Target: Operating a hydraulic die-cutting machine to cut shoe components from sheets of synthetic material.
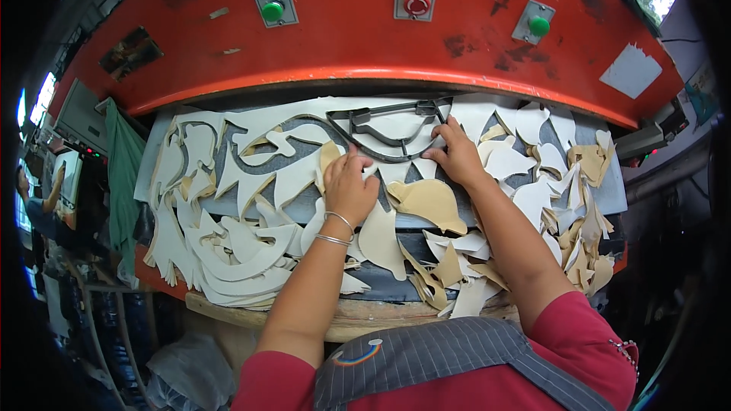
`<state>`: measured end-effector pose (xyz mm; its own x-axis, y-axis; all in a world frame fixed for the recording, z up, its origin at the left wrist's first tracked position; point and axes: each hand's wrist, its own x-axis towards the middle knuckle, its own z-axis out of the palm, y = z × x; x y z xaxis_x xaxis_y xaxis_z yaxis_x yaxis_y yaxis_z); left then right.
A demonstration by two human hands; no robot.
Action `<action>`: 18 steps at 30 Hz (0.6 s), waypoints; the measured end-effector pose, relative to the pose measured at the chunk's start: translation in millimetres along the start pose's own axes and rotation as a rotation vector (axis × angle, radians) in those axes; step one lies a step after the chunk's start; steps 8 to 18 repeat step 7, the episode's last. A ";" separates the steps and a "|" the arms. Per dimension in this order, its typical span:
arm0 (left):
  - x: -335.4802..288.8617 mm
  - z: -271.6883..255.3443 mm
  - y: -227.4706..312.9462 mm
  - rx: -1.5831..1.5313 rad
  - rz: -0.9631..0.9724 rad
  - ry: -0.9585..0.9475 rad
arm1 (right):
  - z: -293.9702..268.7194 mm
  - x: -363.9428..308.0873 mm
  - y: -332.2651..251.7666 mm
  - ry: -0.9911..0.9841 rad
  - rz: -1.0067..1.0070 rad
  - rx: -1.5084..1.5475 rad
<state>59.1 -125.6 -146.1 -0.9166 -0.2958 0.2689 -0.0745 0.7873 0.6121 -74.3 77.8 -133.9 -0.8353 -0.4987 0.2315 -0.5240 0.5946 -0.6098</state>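
A black metal cutting die (386, 157), a curved frame with cross braces, lies on the white sheet material (304, 110) near the far middle of the bed. My right hand (459, 154) grips the die's right side, thumb below and fingers along its edge. At the die's lower left edge is my left hand (352, 186), fingertips against or just beside the frame, thumb apart. Below my hands lie a tan cut piece (430, 205) with a rounded shape and a pale cut piece (383, 242). The undersides of my fingers are hidden.
A red machine beam (343, 46) spans the far side, carrying green buttons (272, 11) and a red button (416, 4). Curved white offcuts (244, 278) pile up at left; more scraps (582, 251) heap at right. A wooden edge (365, 312) borders the near side.
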 end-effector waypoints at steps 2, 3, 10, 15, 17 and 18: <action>1.8 0.3 -1.6 0.042 0.010 -0.057 | -5.4 2.1 1.6 -0.075 0.072 -0.018; 1.4 2.8 -4.2 0.035 0.024 -0.045 | -9.5 0.4 2.1 -0.060 0.064 -0.029; 11.4 -11.6 -28.4 -0.476 -0.149 -0.241 | -33.2 -4.1 -32.3 -0.024 0.129 0.230; 11.4 -11.6 -28.4 -0.476 -0.149 -0.241 | -33.2 -4.1 -32.3 -0.024 0.129 0.230; 11.4 -11.6 -28.4 -0.476 -0.149 -0.241 | -33.2 -4.1 -32.3 -0.024 0.129 0.230; 11.4 -11.6 -28.4 -0.476 -0.149 -0.241 | -33.2 -4.1 -32.3 -0.024 0.129 0.230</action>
